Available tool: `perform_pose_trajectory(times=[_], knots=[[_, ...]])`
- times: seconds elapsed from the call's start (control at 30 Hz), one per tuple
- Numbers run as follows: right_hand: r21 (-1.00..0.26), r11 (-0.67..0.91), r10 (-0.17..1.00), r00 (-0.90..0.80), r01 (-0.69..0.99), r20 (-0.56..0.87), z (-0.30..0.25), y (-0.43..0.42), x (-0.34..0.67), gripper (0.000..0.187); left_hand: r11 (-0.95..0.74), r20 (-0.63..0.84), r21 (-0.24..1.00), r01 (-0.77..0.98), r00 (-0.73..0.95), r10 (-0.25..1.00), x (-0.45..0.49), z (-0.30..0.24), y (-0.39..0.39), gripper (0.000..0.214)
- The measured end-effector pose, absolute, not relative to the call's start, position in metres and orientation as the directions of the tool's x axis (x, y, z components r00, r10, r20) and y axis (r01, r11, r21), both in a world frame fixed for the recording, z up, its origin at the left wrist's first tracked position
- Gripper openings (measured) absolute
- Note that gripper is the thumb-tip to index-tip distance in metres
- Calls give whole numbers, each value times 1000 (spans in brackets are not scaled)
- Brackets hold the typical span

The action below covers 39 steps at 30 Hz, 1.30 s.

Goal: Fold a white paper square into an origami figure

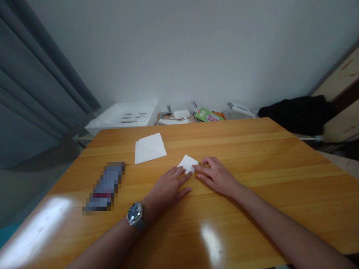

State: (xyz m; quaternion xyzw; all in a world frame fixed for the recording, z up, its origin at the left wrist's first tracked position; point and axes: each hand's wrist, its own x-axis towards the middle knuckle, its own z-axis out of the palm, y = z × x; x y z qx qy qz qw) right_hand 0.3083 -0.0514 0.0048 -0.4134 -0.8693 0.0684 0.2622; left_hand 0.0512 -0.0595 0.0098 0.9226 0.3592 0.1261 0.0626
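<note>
A small folded piece of white paper [187,162] lies on the wooden table [252,153], between my two hands. My left hand [171,185], with a metal watch [135,213] on its wrist, lies palm down, and its stretched fingertips rest on the paper's lower left edge. My right hand [218,176] comes in from the other side. Its index fingertip touches the paper's right corner, and the other fingers are apart on or just above the table. Neither hand is wrapped round anything. Fingertips hide parts of the paper's near edge.
Larger white paper sheets [150,148] lie farther back to the left. A blurred-out flat object, perhaps a phone [106,186], is on the left of the table. Behind the far edge are a white foam tray [134,108], a green booklet [209,115] and black cloth [297,112].
</note>
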Motion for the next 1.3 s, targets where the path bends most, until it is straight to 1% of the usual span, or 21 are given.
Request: perform_pose_trajectory(times=[0.17,0.43,0.53,0.7,0.9,1.03,1.13,1.3], knots=[[-260,664,746,-600,701,288,8,-54,307,38,-745,148,228,627,734,663,47,12,-60,53],[-187,684,728,-646,705,230,7,-56,306,43,-735,153,267,624,725,671,44,11,-59,50],[-180,680,732,-646,711,216,5,-57,305,44,-728,158,268,632,716,680,44,11,-58,48],[-147,644,763,-616,751,196,5,-58,306,41,-729,145,252,636,720,678,44,13,-57,46],[-87,538,839,-522,838,153,7,-55,313,41,-716,104,228,660,715,692,44,15,-58,46],[-48,456,881,-443,889,166,6,-51,318,42,-719,104,217,661,716,690,44,15,-59,46],[-41,455,880,-443,889,170,3,-49,320,42,-715,114,219,664,711,694,43,14,-59,46],[-71,474,870,-453,878,196,3,-47,321,43,-715,121,231,659,710,694,43,11,-60,48]])
